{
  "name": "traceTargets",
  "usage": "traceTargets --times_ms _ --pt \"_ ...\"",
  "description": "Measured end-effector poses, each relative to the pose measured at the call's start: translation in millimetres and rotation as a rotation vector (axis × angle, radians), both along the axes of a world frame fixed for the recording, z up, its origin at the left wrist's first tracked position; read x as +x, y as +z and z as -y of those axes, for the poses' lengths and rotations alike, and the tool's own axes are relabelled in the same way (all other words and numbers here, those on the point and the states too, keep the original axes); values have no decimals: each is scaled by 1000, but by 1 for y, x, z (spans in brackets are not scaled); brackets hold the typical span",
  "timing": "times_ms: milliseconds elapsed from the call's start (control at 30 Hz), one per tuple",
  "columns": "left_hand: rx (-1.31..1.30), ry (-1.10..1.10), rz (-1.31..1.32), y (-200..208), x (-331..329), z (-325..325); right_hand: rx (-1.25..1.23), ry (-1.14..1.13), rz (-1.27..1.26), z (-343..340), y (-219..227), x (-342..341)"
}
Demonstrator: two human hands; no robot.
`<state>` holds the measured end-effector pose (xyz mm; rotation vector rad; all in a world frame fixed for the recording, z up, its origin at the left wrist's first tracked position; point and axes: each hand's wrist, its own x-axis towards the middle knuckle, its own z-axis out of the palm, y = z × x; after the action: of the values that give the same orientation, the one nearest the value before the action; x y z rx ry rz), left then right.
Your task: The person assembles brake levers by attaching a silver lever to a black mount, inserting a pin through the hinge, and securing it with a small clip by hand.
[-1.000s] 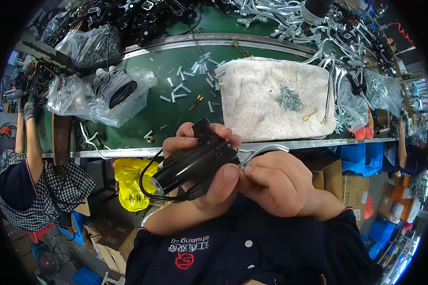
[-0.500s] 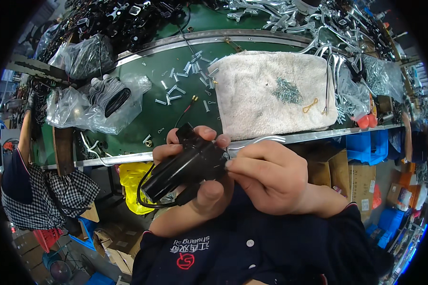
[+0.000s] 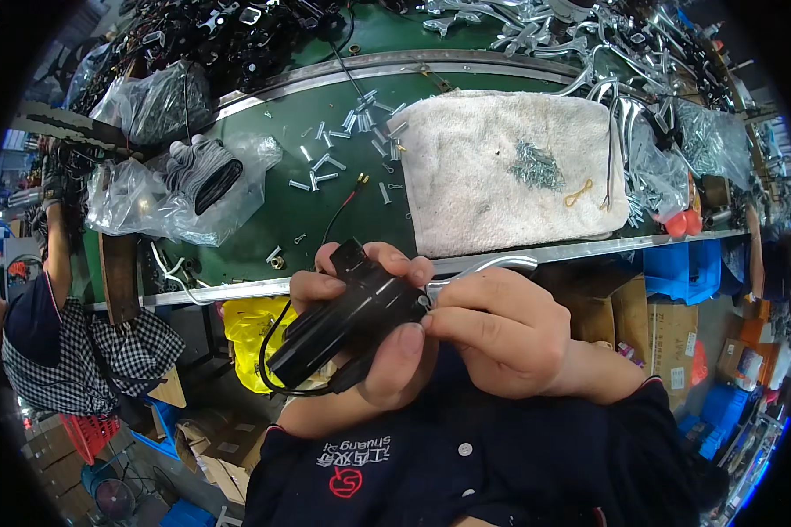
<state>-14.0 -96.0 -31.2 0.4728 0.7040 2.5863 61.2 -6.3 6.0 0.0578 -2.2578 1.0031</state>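
My left hand [image 3: 395,351] is wrapped round a black handlebar brake lever housing [image 3: 360,316], its thumb below and fingers along the top. A thin black cable loops off the housing, and a lead with brass-coloured terminals [image 3: 362,179] stretches over the table. From the housing's right end a silver lever [image 3: 501,262] extends behind my right hand [image 3: 505,329]. Thumb and index finger of that hand are pinched against this end, where a tiny silver metal piece [image 3: 424,300] shows. Its kind is too small to make out.
Metal pins [image 3: 330,162] and small clips lie scattered on the green table [image 3: 273,211]. A white towel [image 3: 457,193] carries a heap of small clips. Silver levers [image 3: 545,35] and black parts [image 3: 229,44] are piled behind. Grey gloves [image 3: 207,176] rest on plastic at left; another person's arm [image 3: 57,250] is beyond.
The housing has turned slightly in my left hand, and my left thumb has shifted up against its right end. My right fingertips stay pinched there.
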Motion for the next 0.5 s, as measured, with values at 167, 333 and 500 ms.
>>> traceTargets --times_ms 167,333,500 --pt "22 -19 54 0 0 1 -27 34 -12 -1 -3 -1" --pt "-2 -35 110 0 0 0 129 -1 -110 -2 -11 -2" --pt "3 -26 184 7 1 0 332 -49 -210 -4 -12 0"
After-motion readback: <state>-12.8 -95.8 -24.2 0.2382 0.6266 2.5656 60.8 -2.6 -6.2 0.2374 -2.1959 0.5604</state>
